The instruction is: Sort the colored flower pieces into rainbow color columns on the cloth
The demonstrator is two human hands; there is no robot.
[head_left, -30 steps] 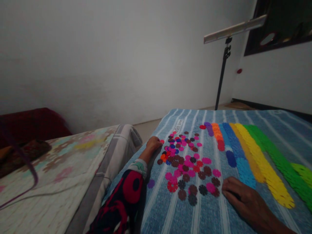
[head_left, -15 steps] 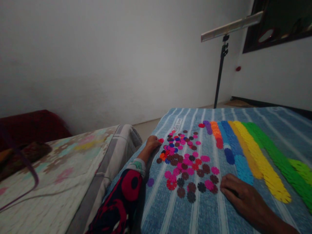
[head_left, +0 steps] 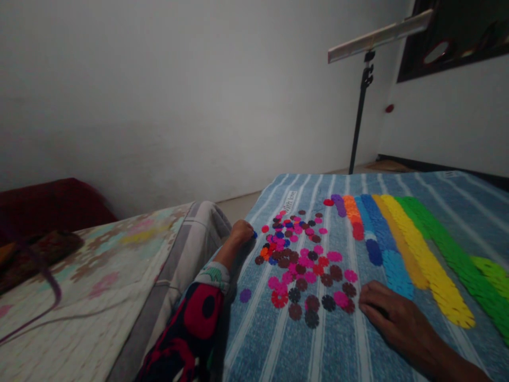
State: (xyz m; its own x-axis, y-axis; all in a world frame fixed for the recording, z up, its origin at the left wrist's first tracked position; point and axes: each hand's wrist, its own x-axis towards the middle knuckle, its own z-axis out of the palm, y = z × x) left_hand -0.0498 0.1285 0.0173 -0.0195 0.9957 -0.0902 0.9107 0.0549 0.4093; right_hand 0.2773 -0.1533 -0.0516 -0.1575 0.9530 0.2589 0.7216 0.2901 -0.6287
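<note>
My left hand (head_left: 240,232) is at the left edge of the striped blue cloth, its fingers pinched on a small blue notched disc (head_left: 255,234). Just right of it lies a red disc (head_left: 265,229). Beyond that spreads a loose scatter of pink, brown, black, red and blue flower-shaped discs (head_left: 300,260). My right hand (head_left: 387,307) rests on the cloth at the scatter's right side, fingers curled in, near a dark red disc (head_left: 349,306). Its palm is hidden, so what it may hold cannot be seen. A purple disc (head_left: 245,295) lies alone below my left hand.
Overlapping rows of discs lie on the right: purple (head_left: 339,206), orange (head_left: 351,209), blue (head_left: 377,228), yellow (head_left: 429,265) and green (head_left: 449,244). A second bed with a floral cover (head_left: 99,281) stands left. A light stand (head_left: 359,116) rises behind.
My left hand has moved slightly left, away from the red disc, which now lies free on the cloth. A blue disc is now at its fingertips. My right hand has stayed in place.
</note>
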